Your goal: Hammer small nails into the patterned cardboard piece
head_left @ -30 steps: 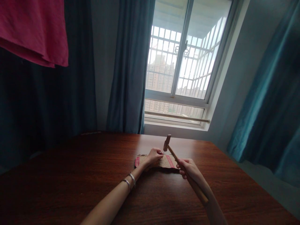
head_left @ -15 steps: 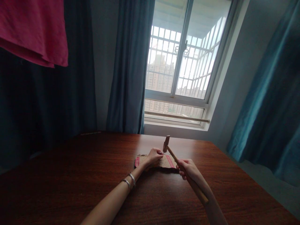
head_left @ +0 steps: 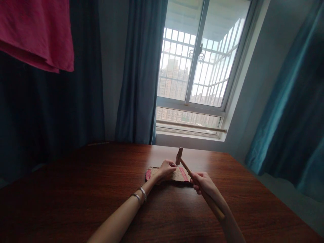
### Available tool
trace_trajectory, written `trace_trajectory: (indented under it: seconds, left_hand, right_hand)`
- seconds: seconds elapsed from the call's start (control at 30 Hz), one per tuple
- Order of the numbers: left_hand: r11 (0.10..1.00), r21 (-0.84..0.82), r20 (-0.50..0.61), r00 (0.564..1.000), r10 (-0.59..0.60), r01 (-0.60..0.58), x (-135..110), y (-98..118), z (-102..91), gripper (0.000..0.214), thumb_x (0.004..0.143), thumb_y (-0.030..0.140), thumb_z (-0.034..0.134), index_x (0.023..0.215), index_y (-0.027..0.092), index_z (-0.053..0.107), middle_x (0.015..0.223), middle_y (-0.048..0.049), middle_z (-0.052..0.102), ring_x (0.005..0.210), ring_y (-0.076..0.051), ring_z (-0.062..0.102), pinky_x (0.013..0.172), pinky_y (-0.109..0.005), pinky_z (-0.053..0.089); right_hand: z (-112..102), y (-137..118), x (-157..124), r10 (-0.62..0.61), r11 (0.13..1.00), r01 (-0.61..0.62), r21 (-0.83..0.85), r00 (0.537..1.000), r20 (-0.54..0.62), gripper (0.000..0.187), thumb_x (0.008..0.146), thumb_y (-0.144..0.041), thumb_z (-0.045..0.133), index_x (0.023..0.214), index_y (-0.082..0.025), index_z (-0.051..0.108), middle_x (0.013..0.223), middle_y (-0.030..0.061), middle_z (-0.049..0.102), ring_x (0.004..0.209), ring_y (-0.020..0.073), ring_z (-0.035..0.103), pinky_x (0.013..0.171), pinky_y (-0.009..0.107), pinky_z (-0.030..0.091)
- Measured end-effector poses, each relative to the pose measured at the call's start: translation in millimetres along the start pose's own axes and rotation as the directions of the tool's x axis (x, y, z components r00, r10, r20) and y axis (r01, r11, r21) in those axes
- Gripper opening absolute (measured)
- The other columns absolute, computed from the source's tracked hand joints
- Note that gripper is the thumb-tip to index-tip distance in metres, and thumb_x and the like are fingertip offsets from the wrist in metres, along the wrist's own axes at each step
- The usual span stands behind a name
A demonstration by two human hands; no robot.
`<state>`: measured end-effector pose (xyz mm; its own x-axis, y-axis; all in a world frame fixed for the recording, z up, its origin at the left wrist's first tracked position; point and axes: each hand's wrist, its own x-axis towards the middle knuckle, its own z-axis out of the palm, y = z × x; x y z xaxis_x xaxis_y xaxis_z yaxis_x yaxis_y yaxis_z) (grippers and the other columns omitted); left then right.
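My right hand (head_left: 204, 182) is closed round the wooden handle of a hammer (head_left: 186, 165), whose long end runs back along the forearm. The hammer's head (head_left: 179, 156) is raised beside my left fingertips. My left hand (head_left: 167, 169) is closed in a pinch over a flat tan piece (head_left: 181, 174) with dark dots and pink bands. A small dark red spot shows at those fingertips; what they pinch is too small to make out. My left hand and wrist cover part of the patterned piece.
The patterned piece lies on a brown wooden table (head_left: 121, 168). Behind the table are a barred window (head_left: 192, 67) with a rail (head_left: 189, 126), and blue curtains (head_left: 141, 74). A pink cloth (head_left: 37, 33) hangs at upper left.
The hammer's head has shifted very slightly. Both hands stay in the same places with the same grips.
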<state>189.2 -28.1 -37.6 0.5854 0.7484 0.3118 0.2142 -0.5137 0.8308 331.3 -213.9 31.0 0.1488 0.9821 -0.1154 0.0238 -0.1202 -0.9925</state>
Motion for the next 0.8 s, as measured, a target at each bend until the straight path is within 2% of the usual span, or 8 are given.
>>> trace_trajectory:
  seconds: [0.1,0.2,0.37,0.5,0.63,0.7,0.8]
  left_hand:
    - [1.0,0.015,-0.006,1.0,0.004,-0.004,0.8,-2.3,0.2,0.023,0.062,0.026,0.058,0.071,0.008,0.069,0.066,-0.0049,0.066,0.061,-0.015,0.055,0.053,-0.021,0.037]
    - [0.999,0.033,-0.019,1.0,-0.013,0.014,2.3,-5.6,1.6,0.023,0.061,0.026,0.059,0.071,0.008,0.069,0.067,-0.0053,0.066,0.062,-0.015,0.056,0.054,-0.021,0.038]
    - [1.0,0.008,0.004,1.0,-0.007,0.006,5.1,-9.6,1.5,0.023,0.061,0.025,0.06,0.072,0.008,0.07,0.068,-0.006,0.067,0.064,-0.016,0.058,0.059,-0.022,0.041]
    - [0.999,-0.05,0.07,0.998,0.004,-0.001,5.9,-8.0,-3.6,0.026,0.059,0.025,0.063,0.078,0.008,0.069,0.075,-0.007,0.068,0.07,-0.017,0.06,0.063,-0.023,0.043]
    - [0.998,-0.066,0.098,0.995,0.027,-0.021,5.7,-5.9,-9.6,0.031,0.06,0.027,0.065,0.085,0.009,0.069,0.082,-0.0073,0.068,0.076,-0.018,0.06,0.067,-0.024,0.045]
    - [0.998,-0.064,0.103,0.994,0.032,-0.026,5.9,-4.5,-13.2,0.034,0.06,0.029,0.066,0.088,0.01,0.068,0.085,-0.0076,0.068,0.078,-0.018,0.061,0.069,-0.025,0.045]
    - [0.999,-0.047,0.124,0.992,0.023,-0.017,7.2,1.1,-22.7,0.041,0.058,0.031,0.069,0.093,0.01,0.067,0.089,-0.0084,0.068,0.082,-0.02,0.061,0.072,-0.027,0.046]
  right_hand:
    - [-0.1,0.6,1.2,-0.013,1.0,0.014,0.028,1.0,-0.018,0.039,0.061,-0.053,0.06,0.063,-0.015,0.05,0.058,-0.0011,0.052,0.036,0.005,0.04,0.031,0.018,0.025]
    - [-1.3,1.0,3.4,-0.045,0.999,0.047,0.02,0.995,-0.088,0.035,0.062,-0.049,0.059,0.063,-0.015,0.051,0.06,-0.0008,0.052,0.035,0.0052,0.04,0.03,0.018,0.025]
    - [-10.3,11.5,12.0,-0.175,0.972,0.125,-0.201,0.951,-0.253,0.02,0.063,-0.032,0.054,0.066,-0.013,0.059,0.053,-0.0026,0.05,0.034,0.0071,0.041,0.029,0.019,0.029]
    - [-21.3,28.9,21.4,-0.189,0.936,0.06,-0.347,0.917,-0.35,0.025,0.064,-0.029,0.056,0.079,-0.012,0.066,0.047,-0.0024,0.052,0.035,0.0092,0.044,0.032,0.019,0.032]
    - [-31.8,42.5,28.6,-0.205,0.89,-0.005,-0.457,0.889,-0.409,0.03,0.065,-0.028,0.056,0.087,-0.013,0.069,0.052,0.0007,0.06,0.038,0.0107,0.05,0.036,0.019,0.036]
    - [-36.0,45.7,30.6,-0.215,0.839,-0.053,-0.542,0.882,-0.419,0.031,0.066,-0.026,0.055,0.089,-0.013,0.07,0.057,0.0029,0.064,0.043,0.0125,0.055,0.042,0.02,0.039]
    - [-39.5,47.3,31.8,-0.27,0.728,-0.097,-0.678,0.869,-0.414,0.031,0.066,-0.025,0.055,0.089,-0.015,0.072,0.07,0.0074,0.07,0.062,0.0178,0.064,0.054,0.022,0.043]
